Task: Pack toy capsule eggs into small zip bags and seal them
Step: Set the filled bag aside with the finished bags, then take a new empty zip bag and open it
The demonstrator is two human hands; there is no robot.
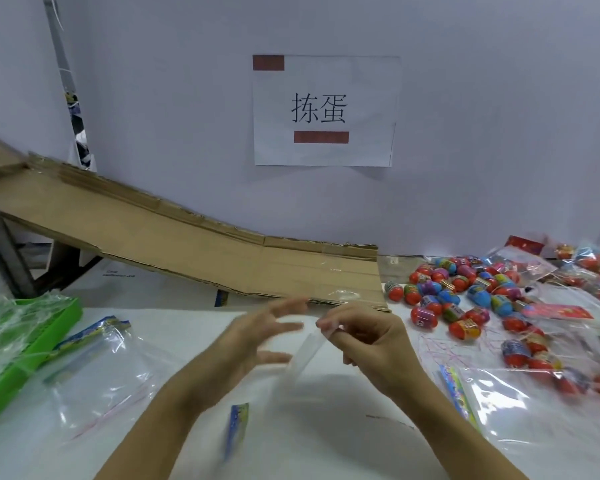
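Observation:
My right hand [371,341] pinches the top edge of a clear small zip bag [300,355] and holds it up over the white table; the bag hangs down, blurred. Inside its lower end sits a blue and yellow printed card [238,422]. My left hand [267,336] is just left of the bag with fingers spread and straight, blurred by motion, holding nothing. A pile of several red, blue and purple toy capsule eggs [465,292] lies on the table to the right, an arm's reach from my right hand.
A green tray [32,355] holding clear bags stands at the left edge. Loose zip bags [97,372] with cards lie at left, packed bags [575,265] at far right. A sloping cardboard chute [174,244] runs behind my hands. A paper sign [323,110] hangs on the wall.

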